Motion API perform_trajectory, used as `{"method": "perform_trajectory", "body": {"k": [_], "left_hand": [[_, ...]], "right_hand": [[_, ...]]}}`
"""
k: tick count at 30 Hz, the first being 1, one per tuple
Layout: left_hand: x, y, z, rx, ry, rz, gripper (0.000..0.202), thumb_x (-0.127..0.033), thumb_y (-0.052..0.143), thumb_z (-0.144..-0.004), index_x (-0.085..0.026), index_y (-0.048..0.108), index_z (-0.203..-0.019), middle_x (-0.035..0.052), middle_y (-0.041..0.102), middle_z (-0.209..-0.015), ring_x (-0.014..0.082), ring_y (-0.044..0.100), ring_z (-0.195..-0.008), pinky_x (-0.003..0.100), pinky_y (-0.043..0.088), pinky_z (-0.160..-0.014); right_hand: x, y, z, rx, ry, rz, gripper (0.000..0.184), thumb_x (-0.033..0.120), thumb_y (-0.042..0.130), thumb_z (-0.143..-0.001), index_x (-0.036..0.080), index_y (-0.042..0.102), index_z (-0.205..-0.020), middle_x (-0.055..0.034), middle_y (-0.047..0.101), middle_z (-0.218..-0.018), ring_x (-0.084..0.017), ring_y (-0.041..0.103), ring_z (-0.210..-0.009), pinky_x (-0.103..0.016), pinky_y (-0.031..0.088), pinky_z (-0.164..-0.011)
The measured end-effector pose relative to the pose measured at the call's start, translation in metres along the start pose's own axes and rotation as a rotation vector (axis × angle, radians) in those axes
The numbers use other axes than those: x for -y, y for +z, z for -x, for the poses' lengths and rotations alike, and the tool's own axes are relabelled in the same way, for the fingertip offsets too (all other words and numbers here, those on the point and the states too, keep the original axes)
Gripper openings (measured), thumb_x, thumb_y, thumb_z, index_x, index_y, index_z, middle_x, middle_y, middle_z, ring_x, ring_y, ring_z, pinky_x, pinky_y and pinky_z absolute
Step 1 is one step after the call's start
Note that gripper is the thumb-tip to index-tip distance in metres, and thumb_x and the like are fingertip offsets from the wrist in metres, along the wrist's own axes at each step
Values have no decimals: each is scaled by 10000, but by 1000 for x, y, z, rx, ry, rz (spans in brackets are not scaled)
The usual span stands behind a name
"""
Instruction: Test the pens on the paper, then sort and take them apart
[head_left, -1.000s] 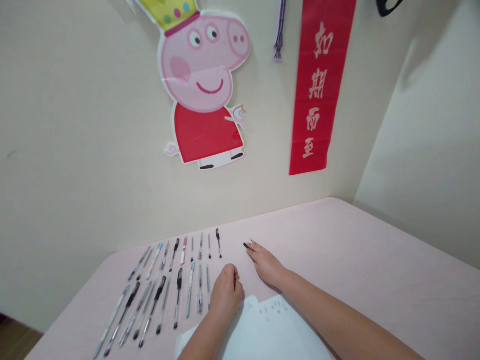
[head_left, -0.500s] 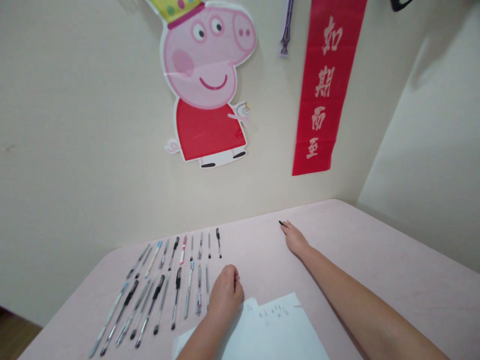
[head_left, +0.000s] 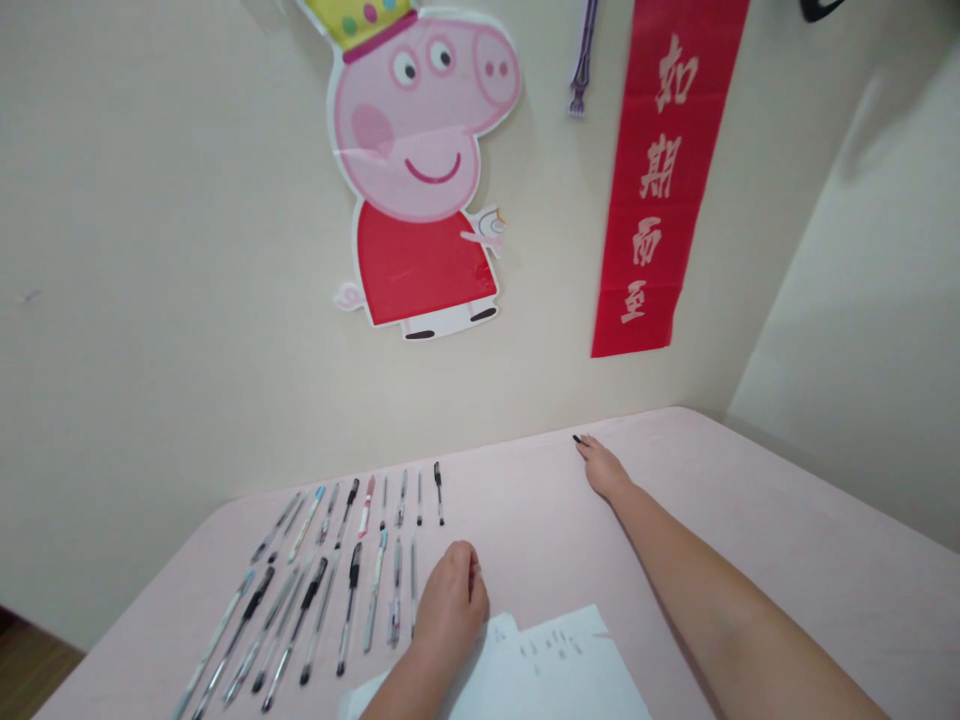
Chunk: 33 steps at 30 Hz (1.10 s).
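Observation:
My right hand [head_left: 606, 468] is stretched out to the far side of the table, its fingers closed on a black pen-like thing [head_left: 577, 439]; only a short dark end shows past the fingertips. My left hand [head_left: 454, 595] rests with curled fingers at the upper left edge of a white sheet of paper [head_left: 540, 685] with small handwriting. What it holds, if anything, is hidden. Left of it, several pens lie side by side in two rows. A black-capped pen [head_left: 439, 492] ends the far row, and a slim clear pen [head_left: 413, 585] lies nearest my left hand.
A pink cloth covers the table [head_left: 787, 540], which meets the wall at the back. On the wall hang a cartoon pig cutout [head_left: 427, 265], a red banner [head_left: 652, 200] with white characters and a purple strap [head_left: 583, 60].
My right hand has shifted slightly to the right with the black thing still in its fingers. My left hand stays closed at the paper. The whole view has shifted a little.

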<state>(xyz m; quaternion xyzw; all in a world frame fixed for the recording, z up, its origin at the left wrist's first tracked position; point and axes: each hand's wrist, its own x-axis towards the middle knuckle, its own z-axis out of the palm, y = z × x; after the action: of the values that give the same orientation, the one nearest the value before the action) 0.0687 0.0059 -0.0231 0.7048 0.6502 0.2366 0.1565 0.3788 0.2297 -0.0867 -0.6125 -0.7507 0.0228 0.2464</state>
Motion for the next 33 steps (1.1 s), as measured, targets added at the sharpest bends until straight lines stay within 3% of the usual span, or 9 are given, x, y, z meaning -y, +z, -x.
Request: {"method": "perform_trajectory", "body": {"k": [11, 19, 27, 33], "left_hand": [[-2, -3, 0, 10, 10, -16, 134, -85, 366, -770, -218, 375, -755, 31, 518, -764, 171, 505, -740, 268, 334, -658], [-2, -2, 0, 25, 6, -47, 129, -89, 371, -781, -217, 385, -765, 26, 524, -774, 166, 512, -749, 262, 335, -670], [-1, -2, 1, 20, 31, -50, 129, -92, 372, -787, -212, 414, -773, 26, 523, -783, 168, 514, -761, 267, 343, -684], [-2, -2, 0, 39, 28, -60, 129, -92, 371, -781, -205, 431, -778, 31, 531, -784, 174, 510, -765, 280, 342, -690]], "right_hand": [[4, 0, -4, 13, 29, 79, 628, -21, 340, -711, 113, 491, -1306, -113, 331, -1458, -198, 412, -1273, -316, 328, -1055], [15, -8, 3, -49, -7, 153, 541, 34, 361, -764, 89, 508, -1283, -145, 454, -1374, -230, 382, -1284, -392, 288, -1071], [42, -26, 19, -163, -105, 201, 462, 109, 399, -808, 68, 512, -1255, -169, 505, -1313, -255, 409, -1244, -419, 240, -1084], [80, -29, 30, -80, -278, 87, 481, 74, 406, -784, 105, 517, -1251, -159, 478, -1340, -254, 399, -1241, -449, 277, -1053]]}}
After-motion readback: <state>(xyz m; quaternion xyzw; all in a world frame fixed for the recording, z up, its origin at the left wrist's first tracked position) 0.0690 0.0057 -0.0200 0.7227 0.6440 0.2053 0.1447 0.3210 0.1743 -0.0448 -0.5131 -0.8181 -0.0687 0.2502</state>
